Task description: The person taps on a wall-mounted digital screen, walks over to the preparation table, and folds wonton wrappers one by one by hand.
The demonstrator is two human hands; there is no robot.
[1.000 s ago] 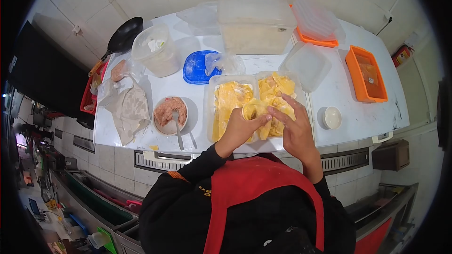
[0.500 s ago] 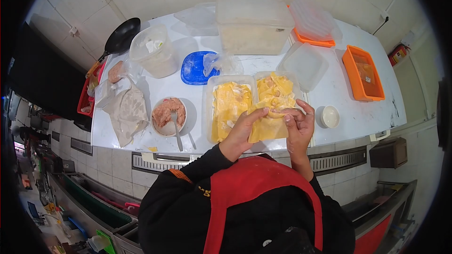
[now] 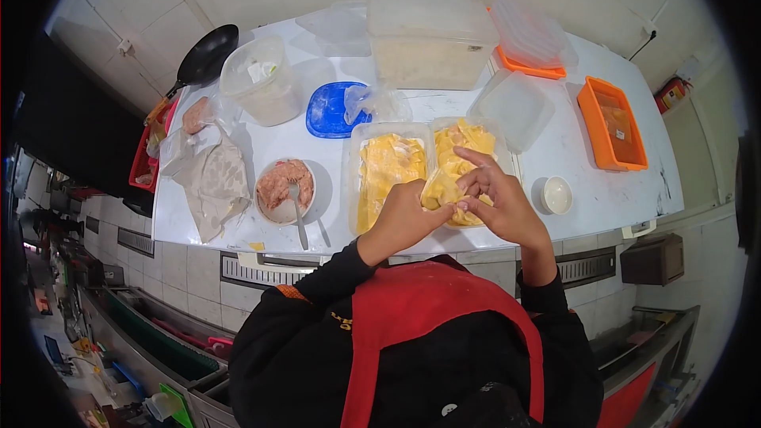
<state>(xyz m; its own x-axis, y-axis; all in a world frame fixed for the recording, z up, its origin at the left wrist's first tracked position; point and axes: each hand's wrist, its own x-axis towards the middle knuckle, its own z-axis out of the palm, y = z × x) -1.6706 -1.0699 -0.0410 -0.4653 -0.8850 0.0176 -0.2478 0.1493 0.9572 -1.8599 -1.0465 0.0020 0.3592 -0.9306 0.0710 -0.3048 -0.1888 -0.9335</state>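
Observation:
Above the near edge of the two plastic containers, my left hand (image 3: 406, 220) and my right hand (image 3: 503, 204) pinch a folded yellow wonton wrapper (image 3: 438, 189) between them. My right index finger is raised, while its thumb presses near my left thumb. Whether filling is inside the wrapper is hidden. Beside my left hand, a stack of floured yellow wrappers (image 3: 388, 166) lies in the left container (image 3: 349, 190). Behind my right hand, several folded wontons (image 3: 469, 136) lie in the right container. A white bowl of minced meat (image 3: 273, 184) with a metal utensil (image 3: 298, 218) stands further left.
A small white bowl (image 3: 557, 196) stands right of my right hand. Further right is an orange tray (image 3: 596, 123). Behind the containers are a blue lid (image 3: 326, 111), a large clear bin (image 3: 428, 47) and a clear lid (image 3: 511, 111). A stained cloth or paper (image 3: 210, 190) lies left.
The wrapper, spread and hanging between my hands before, is now folded smaller. My right hand has turned over it, and my two thumbs have come close together.

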